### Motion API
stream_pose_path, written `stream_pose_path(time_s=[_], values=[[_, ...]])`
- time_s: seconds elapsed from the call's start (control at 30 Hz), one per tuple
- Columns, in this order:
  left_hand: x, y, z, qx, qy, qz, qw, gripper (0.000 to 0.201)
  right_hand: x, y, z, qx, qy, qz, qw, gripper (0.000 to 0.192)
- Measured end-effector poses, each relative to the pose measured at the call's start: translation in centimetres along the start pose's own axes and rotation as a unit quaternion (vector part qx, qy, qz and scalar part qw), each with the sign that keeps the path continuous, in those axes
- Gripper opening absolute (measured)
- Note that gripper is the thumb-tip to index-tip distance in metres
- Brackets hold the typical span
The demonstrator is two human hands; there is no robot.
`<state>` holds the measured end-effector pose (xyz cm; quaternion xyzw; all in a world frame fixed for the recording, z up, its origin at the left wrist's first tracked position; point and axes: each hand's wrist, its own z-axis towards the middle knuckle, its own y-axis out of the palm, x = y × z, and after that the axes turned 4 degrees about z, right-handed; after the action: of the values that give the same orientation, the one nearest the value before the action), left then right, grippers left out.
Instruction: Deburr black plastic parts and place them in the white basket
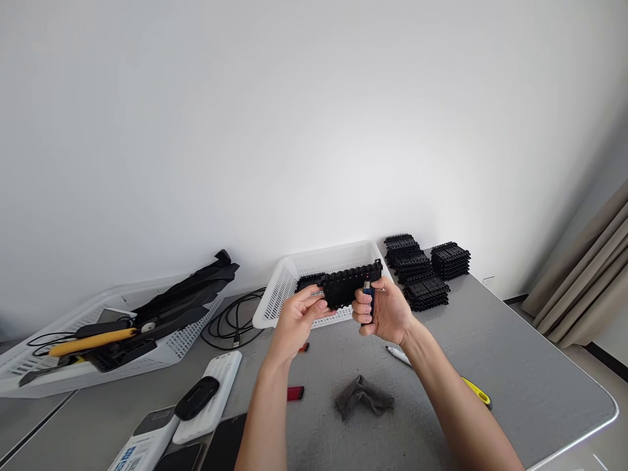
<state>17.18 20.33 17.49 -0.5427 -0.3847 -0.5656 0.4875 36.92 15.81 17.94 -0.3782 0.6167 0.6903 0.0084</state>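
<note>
My left hand (303,315) pinches the left end of a flat black plastic part (346,289) with a row of round knobs along its upper edge. The part is held up in front of a white basket. In my right hand (385,309) is a blue lighter (367,302), gripped upright with its metal top close to the part's right end; the thumb is near that top. Whether there is a flame I cannot tell. Below the hands, a crumpled dark grey cloth (364,397) lies on the grey table (417,432).
Behind the hands, the white basket (279,294) contains more black parts. Stacks of similar black parts (424,288) stand to its right. A marker (397,354) and yellow-handled tool (477,392) lie near my right arm. Black cable (235,320) and another filled basket (167,350) are left.
</note>
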Motion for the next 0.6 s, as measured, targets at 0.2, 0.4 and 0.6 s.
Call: stream_pose_path(time_s=[0.2,0.4,0.6], values=[[0.3,0.9,-0.1,-0.063,0.027,0.006,0.998,0.052,0.9,0.5,0.4,0.001,0.018,-0.024,1.000,0.024],[0.2,1.7,-0.2,-0.080,0.054,0.063,0.993,0.038,2.0,0.9,0.9,-0.020,0.040,-0.058,0.997,0.023],[-0.1,2.0,0.0,-0.052,0.055,0.083,0.994,0.032,2.4,1.5,0.7,-0.049,0.044,-0.111,0.992,0.038]])
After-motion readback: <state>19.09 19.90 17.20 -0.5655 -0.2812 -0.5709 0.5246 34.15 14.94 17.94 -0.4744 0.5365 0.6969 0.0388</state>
